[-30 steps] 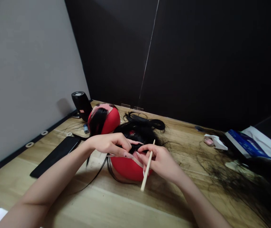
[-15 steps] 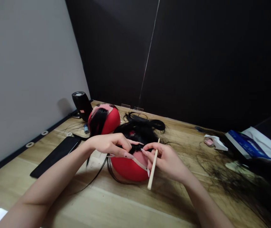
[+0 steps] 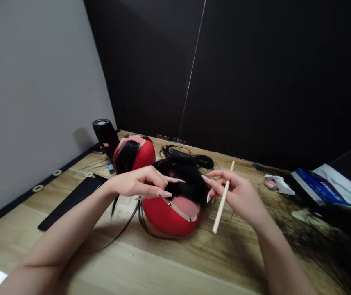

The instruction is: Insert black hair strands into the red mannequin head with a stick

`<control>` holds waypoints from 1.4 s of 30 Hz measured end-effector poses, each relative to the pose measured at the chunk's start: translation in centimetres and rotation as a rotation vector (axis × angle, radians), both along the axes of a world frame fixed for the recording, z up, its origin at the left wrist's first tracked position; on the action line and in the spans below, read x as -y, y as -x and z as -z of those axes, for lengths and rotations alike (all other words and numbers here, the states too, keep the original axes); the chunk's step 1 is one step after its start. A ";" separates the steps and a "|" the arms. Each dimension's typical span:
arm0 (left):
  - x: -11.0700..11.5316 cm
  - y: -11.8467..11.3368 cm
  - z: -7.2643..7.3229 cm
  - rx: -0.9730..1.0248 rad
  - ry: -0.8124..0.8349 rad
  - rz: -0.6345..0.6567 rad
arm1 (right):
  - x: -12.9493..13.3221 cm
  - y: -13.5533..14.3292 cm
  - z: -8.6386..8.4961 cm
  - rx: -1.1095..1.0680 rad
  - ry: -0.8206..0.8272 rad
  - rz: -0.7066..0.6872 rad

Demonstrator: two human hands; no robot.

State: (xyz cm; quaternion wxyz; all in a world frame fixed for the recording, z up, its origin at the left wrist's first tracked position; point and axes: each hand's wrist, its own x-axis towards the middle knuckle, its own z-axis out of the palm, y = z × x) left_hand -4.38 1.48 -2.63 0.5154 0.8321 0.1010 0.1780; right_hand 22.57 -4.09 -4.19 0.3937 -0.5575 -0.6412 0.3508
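A red rounded head form (image 3: 169,221) lies on the wooden table, with a pink cap (image 3: 186,205) edged by a light band on it. Black hair (image 3: 187,184) spreads over its far side. My left hand (image 3: 146,184) rests at the left of the form by the hair, index finger and thumb stretched apart, nothing visible between them. To the right of the hair, my right hand (image 3: 235,192) holds a pale thin stick (image 3: 223,203), which slants past the fingers; the thumb and index tips are near each other.
Behind on the left stand a second red head form (image 3: 146,155) with hair and a black speaker (image 3: 105,137). A black flat object (image 3: 71,203) lies left. Loose hair, a tissue (image 3: 282,185) and a blue packet (image 3: 319,186) are at the right.
My right hand has moved right and away from the head form with the stick, uncovering the cap's right edge. My left hand has shifted slightly left and up.
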 end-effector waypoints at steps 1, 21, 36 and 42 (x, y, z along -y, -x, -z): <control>0.3 0.0 -0.2 0.010 -0.006 -0.006 | 0.2 -0.1 -0.3 -0.004 0.014 -0.003; 1.4 -0.7 -0.3 -0.224 -0.354 0.055 | 0.8 3.6 2.6 0.107 0.235 -0.274; 1.3 -0.8 -0.5 -0.171 -0.258 0.043 | 0.4 2.8 2.7 0.109 0.197 -0.305; 1.0 0.0 -0.9 0.012 -0.199 -0.113 | -0.6 0.3 1.0 0.044 0.164 -0.165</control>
